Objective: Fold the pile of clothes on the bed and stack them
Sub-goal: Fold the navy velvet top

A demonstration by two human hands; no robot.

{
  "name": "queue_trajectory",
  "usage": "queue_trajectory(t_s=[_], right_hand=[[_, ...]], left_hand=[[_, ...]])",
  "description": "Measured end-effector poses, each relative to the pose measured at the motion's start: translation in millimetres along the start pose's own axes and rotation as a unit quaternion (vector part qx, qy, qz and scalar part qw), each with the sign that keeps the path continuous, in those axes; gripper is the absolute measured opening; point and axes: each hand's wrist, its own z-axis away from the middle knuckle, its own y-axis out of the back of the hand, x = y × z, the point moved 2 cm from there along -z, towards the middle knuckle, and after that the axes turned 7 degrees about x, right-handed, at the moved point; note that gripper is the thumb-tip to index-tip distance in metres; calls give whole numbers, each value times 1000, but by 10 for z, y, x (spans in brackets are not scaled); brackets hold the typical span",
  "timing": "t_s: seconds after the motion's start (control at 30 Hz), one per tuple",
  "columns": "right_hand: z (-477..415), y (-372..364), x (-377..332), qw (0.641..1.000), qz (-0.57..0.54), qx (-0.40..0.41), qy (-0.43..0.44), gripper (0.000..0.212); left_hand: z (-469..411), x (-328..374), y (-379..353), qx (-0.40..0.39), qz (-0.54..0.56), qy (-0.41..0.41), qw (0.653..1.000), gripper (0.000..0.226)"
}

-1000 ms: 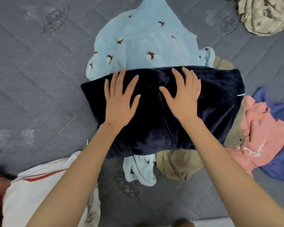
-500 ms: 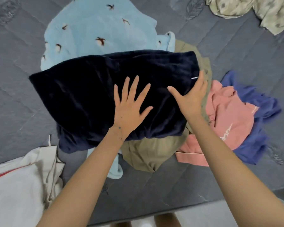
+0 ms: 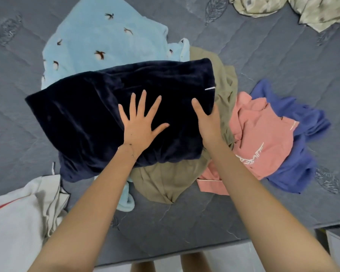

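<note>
A folded navy plush garment [image 3: 90, 114] lies across the pile on the grey bed [image 3: 273, 61]. My left hand [image 3: 140, 122] presses flat on its middle with the fingers spread. At the garment's right edge my right hand [image 3: 208, 118] grips it, thumb on top and fingers tucked underneath. Beneath it lie a light blue garment with bird prints [image 3: 98, 40] and an olive one [image 3: 165, 181]. A pink garment [image 3: 259, 134] and a blue one [image 3: 294, 169] sit crumpled to the right.
A white garment with a red stripe [image 3: 18, 218] lies at the near left corner. A pale patterned cloth [image 3: 302, 10] is bunched at the far right. The bed's near edge [image 3: 185, 250] runs along the bottom, with floor below it.
My left hand slid right to the navy garment's middle. My right hand moved from flat on top to its right edge and took hold there. The view shifted right.
</note>
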Motion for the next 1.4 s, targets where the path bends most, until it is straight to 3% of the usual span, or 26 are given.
queue_trajectory(t_s=[0.1,0.2,0.37,0.43,0.53,0.63,0.73,0.8,0.93,1.03,1.13,1.2,1.33,1.4], right_hand=[[113,124,-203,997,-22,55,44,19],[163,290,-337,992,-60,91,64,21],[357,220,-419,997,-62,16,44,26],[488,-2,-475,997,-46,-36,42,31],[750,-470,-559,990,9,-122,65,31],[1039,-952,-581,966,105,-212,104,36],[1221,-1359,-458,939,175,-282,86,35],[1289,-1557,-331,918,223,-314,97,35],[1352,-1739,-171,906,213,-351,100,32],[1336,-1789,-172,905,231,-265,239,36],[1251,-1859,-120,840,331,-140,407,49],[1199,-1919,-85,815,396,-125,405,73],[1147,-2094,119,781,496,-168,341,99],[1133,-2169,246,756,537,-160,339,99]], left_hand=[[-6,126,52,-12,78,7,997,75],[-21,351,121,-17,174,4,985,69],[59,422,164,-54,298,43,952,59],[90,289,392,-49,440,85,893,54],[217,57,928,-24,612,176,771,51],[369,-360,1216,-42,648,270,711,62],[478,-849,1337,-61,695,260,668,64],[529,-1081,1349,-59,710,262,651,53],[658,-1433,1119,11,675,353,647,37],[757,-1653,968,40,666,392,633,32],[840,-1972,902,89,662,418,616,30],[911,-2215,822,112,634,440,626,29],[977,-2458,621,97,517,435,731,55],[962,-2427,657,160,383,354,838,72]])
